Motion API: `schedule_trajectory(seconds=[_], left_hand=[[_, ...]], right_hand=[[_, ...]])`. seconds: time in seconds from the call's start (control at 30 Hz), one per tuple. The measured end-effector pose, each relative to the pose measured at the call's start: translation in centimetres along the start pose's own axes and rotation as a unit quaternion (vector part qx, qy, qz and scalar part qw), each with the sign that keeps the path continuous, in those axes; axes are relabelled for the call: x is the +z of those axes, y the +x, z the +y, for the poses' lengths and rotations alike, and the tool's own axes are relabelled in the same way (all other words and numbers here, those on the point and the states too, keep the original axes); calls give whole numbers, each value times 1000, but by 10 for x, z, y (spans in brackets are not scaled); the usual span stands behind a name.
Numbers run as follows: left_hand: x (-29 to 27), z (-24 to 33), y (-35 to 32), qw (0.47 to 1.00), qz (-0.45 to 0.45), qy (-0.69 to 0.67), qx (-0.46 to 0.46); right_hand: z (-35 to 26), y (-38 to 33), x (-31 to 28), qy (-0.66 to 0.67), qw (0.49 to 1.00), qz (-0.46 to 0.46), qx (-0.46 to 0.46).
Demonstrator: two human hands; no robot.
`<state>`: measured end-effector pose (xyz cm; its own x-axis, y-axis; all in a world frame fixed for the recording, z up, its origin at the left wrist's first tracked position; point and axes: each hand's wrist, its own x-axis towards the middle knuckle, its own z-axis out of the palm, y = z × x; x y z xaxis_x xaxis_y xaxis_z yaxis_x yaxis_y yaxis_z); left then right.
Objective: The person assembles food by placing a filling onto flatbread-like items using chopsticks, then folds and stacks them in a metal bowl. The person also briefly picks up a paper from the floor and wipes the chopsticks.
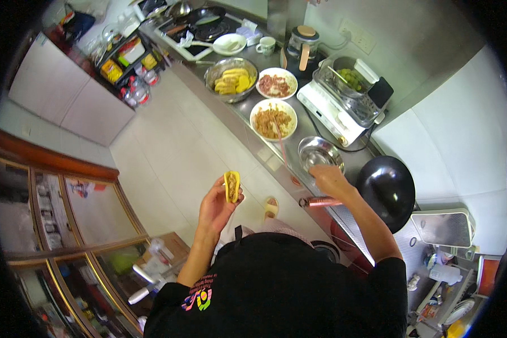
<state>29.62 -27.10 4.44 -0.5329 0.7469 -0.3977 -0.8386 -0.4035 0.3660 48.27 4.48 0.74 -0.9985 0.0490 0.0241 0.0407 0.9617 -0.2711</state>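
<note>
The grip of the left hand (216, 207) is clamped on a yellow piece (232, 187) with brownish filling, the thumb and fingers being on its sides. The grip of the right hand (329, 180) is at the near rim of the small steel bowl (306, 151); its fingertips are hidden, so I cannot tell if they are apart or together.

The largest thing is the steel counter (350, 161). On it stands a white appliance (328, 111) carrying clear containers, and nearer to the person there is a black wok (386, 191). A big metal bowl (209, 74) contains yellow slices (230, 82). Beside it are the white bowl of reddish pieces (290, 90) and the white bowl of brown mixture (289, 132). The small steel bowl is between this mixture and the wok. Last comes the yellow piece, held over the floor (174, 152), apart from the counter, its filled side facing the camera.
</note>
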Motion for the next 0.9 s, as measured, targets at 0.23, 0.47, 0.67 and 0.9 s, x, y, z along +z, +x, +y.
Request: schedule_trajectory(seconds=[0.23, 0.47, 0.67, 0.9], left_hand=[[14, 49, 88, 995, -69, 19, -76], [37, 82, 197, 942, -177, 63, -279], [60, 93, 259, 869, -243, 123, -414], [80, 42, 270, 767, -346, 323, -432]], right_hand=[[26, 39, 65, -65, 988, -106, 88], [9, 49, 99, -107, 970, -92, 197], [-4, 77, 114, -169, 935, -68, 303], [-37, 102, 8, 278, 851, 222, 385]])
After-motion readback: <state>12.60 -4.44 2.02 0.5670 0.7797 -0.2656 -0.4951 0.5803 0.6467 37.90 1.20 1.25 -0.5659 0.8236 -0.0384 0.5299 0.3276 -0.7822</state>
